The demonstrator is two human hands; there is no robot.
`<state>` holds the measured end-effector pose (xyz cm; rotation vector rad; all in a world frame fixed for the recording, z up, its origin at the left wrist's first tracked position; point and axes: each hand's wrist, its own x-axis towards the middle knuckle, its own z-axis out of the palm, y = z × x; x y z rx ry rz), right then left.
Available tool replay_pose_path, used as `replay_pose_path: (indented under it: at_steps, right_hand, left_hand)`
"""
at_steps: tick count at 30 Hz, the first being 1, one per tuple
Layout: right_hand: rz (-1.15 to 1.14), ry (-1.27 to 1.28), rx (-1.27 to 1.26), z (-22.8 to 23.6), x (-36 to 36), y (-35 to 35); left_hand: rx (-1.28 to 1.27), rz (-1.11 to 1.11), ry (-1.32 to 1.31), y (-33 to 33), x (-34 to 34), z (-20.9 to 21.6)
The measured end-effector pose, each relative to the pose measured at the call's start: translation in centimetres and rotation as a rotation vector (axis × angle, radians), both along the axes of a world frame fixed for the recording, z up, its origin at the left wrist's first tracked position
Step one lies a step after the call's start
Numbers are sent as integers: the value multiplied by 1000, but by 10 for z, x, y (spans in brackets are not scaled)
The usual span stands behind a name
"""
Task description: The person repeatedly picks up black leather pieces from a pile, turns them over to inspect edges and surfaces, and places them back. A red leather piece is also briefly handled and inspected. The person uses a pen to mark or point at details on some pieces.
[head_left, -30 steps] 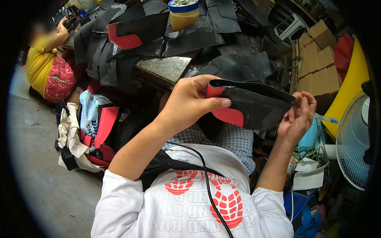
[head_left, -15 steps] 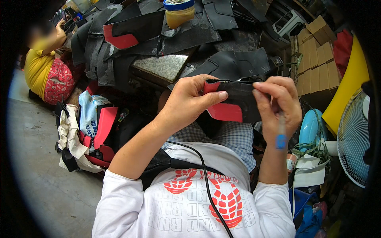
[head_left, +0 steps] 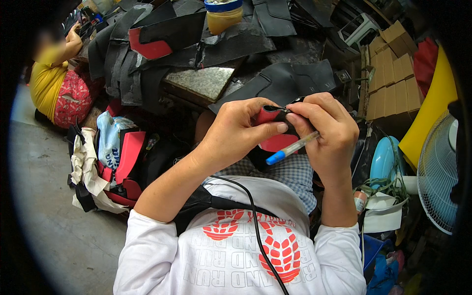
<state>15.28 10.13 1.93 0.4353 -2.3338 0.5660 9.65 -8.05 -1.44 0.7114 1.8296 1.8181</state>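
In front of my lap, my left hand (head_left: 231, 125) is closed on a red-and-black sheet piece (head_left: 279, 143) that looks like leather or synthetic leather. Its upper edge curls over at the red end, beside my left thumb. My right hand (head_left: 330, 123) pinches the same edge farther right with thumb and forefinger. A clear pen (head_left: 291, 148) with a blue end is held in the right hand too, slanting down to the left across the piece. Part of the piece is hidden behind my fingers.
Black cut pieces (head_left: 295, 78) and a blue-lidded jar (head_left: 224, 17) cover the bench ahead. A stone slab (head_left: 199, 81) lies there. At right are cardboard boxes (head_left: 396, 93) and a fan (head_left: 437, 169); at left, a scrap-filled bag (head_left: 110, 147) and a person in yellow (head_left: 46, 93).
My right hand has moved left along the piece's edge, and the two hands are now closer together. The piece has bent, and the pen has swung from upright to a slant.
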Motion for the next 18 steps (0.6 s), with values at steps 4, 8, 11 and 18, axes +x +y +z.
replay_pose_path:
  at_steps: [4, 8, 11, 18]
  right_hand:
    - [50, -33, -185, -2, -1, 4]
    - [74, -48, -243, 0, 1, 3]
    - [112, -123, -287, 0, 5, 1]
    - [292, -108, -620, 2, 5, 19]
  left_hand:
    - [78, 91, 64, 0, 5, 1]
    - [252, 204, -39, 2, 10, -2]
    - [256, 255, 52, 0, 10, -3]
    - [333, 182, -57, 0, -2, -12]
